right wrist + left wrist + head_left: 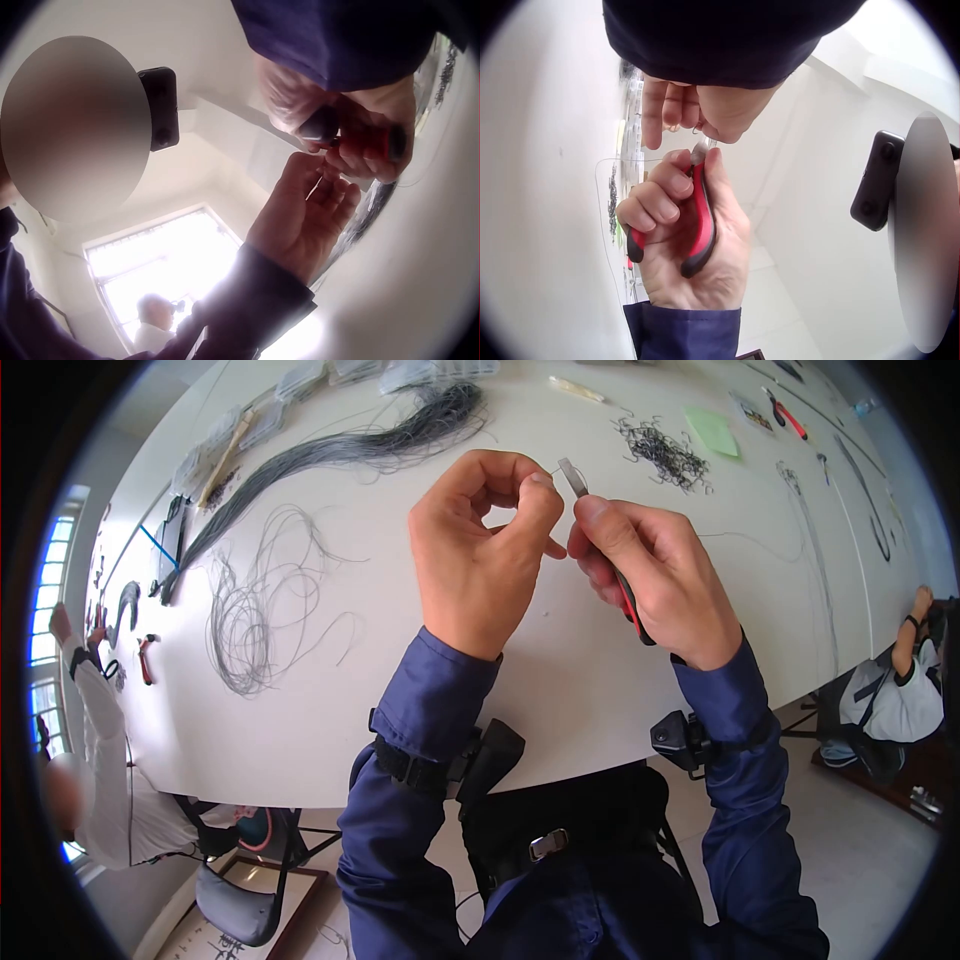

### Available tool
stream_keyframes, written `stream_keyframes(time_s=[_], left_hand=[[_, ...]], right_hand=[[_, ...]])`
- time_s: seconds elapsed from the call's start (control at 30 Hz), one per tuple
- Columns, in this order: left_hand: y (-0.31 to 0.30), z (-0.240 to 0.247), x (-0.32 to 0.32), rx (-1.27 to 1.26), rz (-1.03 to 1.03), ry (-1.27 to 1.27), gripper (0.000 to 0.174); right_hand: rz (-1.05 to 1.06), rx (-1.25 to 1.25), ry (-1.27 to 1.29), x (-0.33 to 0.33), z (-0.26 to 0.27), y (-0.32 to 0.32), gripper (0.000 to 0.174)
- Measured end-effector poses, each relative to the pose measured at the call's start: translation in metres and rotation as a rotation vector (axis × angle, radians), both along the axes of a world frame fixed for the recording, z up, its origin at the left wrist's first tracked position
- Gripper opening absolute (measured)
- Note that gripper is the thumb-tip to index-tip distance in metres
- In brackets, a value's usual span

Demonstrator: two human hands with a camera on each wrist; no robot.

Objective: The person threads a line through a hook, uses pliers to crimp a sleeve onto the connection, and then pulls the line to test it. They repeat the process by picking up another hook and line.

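Red-handled pliers (704, 217) sit gripped in my right hand (655, 565), near the small hook (696, 130) my left hand (480, 550) pinches, its curve visible in the left wrist view, hidden in the right

The white desk (310, 750) bears a long bundle of grey strands (340, 455) and a loose tangle (245, 650). Dark hooks (662, 452) lie heaped near green paper (712, 432).

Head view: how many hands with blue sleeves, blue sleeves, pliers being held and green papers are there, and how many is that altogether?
Hands (left hand, right hand): 2
Blue sleeves: 2
Held pliers: 1
Green paper: 1
Total: 6
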State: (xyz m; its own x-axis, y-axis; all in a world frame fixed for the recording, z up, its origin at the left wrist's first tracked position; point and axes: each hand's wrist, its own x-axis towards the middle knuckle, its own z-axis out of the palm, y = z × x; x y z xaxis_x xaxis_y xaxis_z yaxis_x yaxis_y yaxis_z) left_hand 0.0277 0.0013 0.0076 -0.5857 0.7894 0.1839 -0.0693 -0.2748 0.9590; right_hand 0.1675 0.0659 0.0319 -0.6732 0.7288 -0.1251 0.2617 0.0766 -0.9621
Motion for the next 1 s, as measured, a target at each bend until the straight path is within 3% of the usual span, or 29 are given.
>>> stream_keyframes(time_s=[0.07,0.17,0.3,0.4,0.63,0.73,0.83,0.93,1.0], left_hand=[[-0.001,-0.001,-0.004,-0.014,-0.050,-0.139,0.017],[0.001,-0.003,-0.011,0.020,-0.064,-0.323,0.020],[0.001,-0.010,-0.020,0.030,-0.110,-0.470,0.020],[0.001,-0.016,-0.025,0.033,-0.139,-0.496,0.021],[0.001,-0.008,-0.015,-0.101,-0.084,-0.239,0.022],[0.000,-0.002,-0.012,-0.125,-0.156,-0.108,0.019],[-0.004,-0.002,-0.011,-0.129,-0.261,-0.042,0.016],[-0.001,-0.004,-0.005,-0.141,-0.313,-0.024,0.014],[-0.003,-0.005,-0.009,-0.203,-0.306,-0.041,0.013]], right_hand=[[0.031,-0.063,-0.036,0.002,0.002,0.005,0.051],[0.133,0.117,-0.184,0.009,-0.002,0.005,0.038],[0.132,0.495,-0.297,0.013,-0.006,-0.019,0.020],[0.187,0.782,-0.309,0.019,-0.018,-0.028,0.018],[0.158,0.882,-0.390,0.019,-0.023,-0.030,0.026],[-0.002,0.865,-0.267,0.017,-0.014,-0.027,0.035],[-0.234,0.952,0.027,0.005,-0.007,-0.014,0.031],[-0.020,0.382,-0.092,0.016,0.012,0.007,0.023],[-0.062,0.432,-0.015,0.021,0.012,0.017,0.023]])
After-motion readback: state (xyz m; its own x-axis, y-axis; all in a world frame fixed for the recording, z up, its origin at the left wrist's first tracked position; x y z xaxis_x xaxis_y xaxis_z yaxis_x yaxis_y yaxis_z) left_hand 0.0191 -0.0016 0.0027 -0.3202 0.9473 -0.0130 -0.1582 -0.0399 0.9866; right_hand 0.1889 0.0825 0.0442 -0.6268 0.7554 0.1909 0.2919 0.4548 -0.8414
